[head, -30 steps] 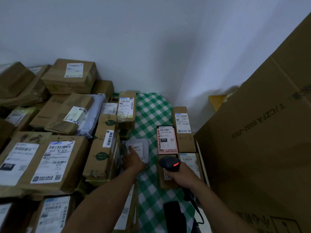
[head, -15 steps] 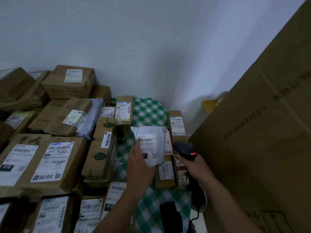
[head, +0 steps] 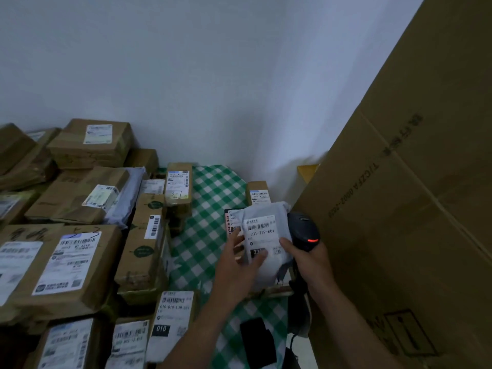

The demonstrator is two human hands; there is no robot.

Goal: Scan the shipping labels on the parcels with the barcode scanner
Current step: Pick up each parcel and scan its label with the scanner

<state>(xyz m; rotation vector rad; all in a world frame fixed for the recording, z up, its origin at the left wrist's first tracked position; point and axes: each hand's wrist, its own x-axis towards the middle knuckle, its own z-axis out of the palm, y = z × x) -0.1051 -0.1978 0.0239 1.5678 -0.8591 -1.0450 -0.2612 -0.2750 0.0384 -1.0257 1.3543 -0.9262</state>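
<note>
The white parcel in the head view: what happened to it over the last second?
The left hand took the white parcel off the checked cloth, lifted it and carried it right, to the scanner. The right hand held the scanner throughout; its thumb now touches the parcel. The boxes stayed put.

Stacked parcels [head: 66, 262] fill our left. A cloth [head: 210, 203] runs up the middle to the wall [head: 186, 75] behind. Over its right side our left hand [head: 237, 265] holds a soft parcel [head: 262, 233]; our right hand [head: 311, 259] holds the scanner [head: 303, 227] just right of it, a large carton [head: 399, 209] beyond.
</note>
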